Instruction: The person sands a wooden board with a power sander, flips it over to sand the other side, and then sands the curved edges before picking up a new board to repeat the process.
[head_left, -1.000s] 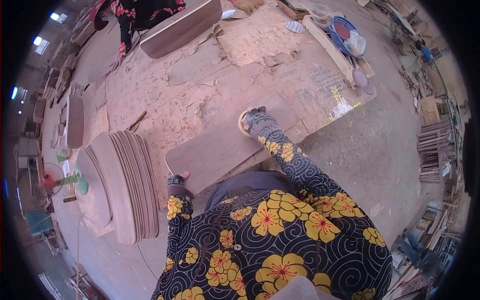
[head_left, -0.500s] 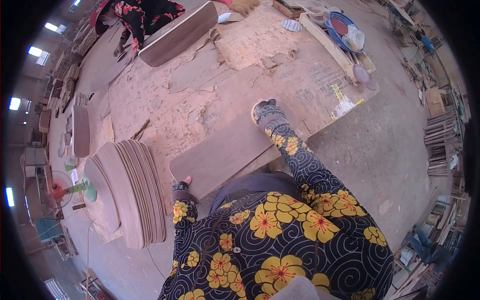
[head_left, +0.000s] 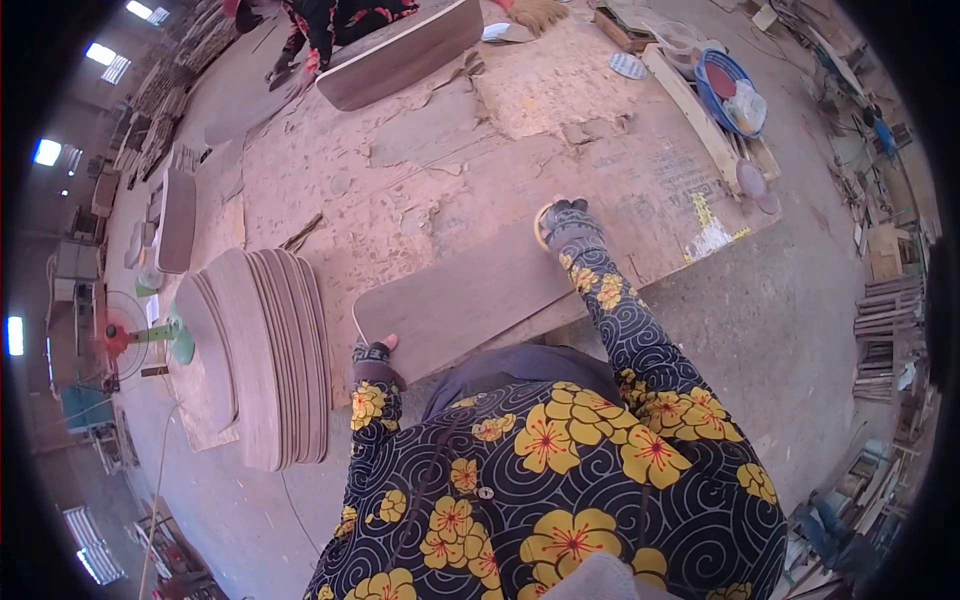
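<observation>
Wooden board (head_left: 465,300) at table edge (head_left: 640,275)

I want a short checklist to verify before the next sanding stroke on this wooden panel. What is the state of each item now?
1. Left hand steadies the panel at its near corner: ok.
2. Right hand presses the yellow sanding pad on the panel's far end: ok.
3. Panel lies flat on the worktable: ok.
4. Both hands gloved: ok.
5. Stack of panels stands apart from the panel being worked: ok.
6. Pad's abrasive face in good condition: cannot tell, hidden under the hand.
</observation>
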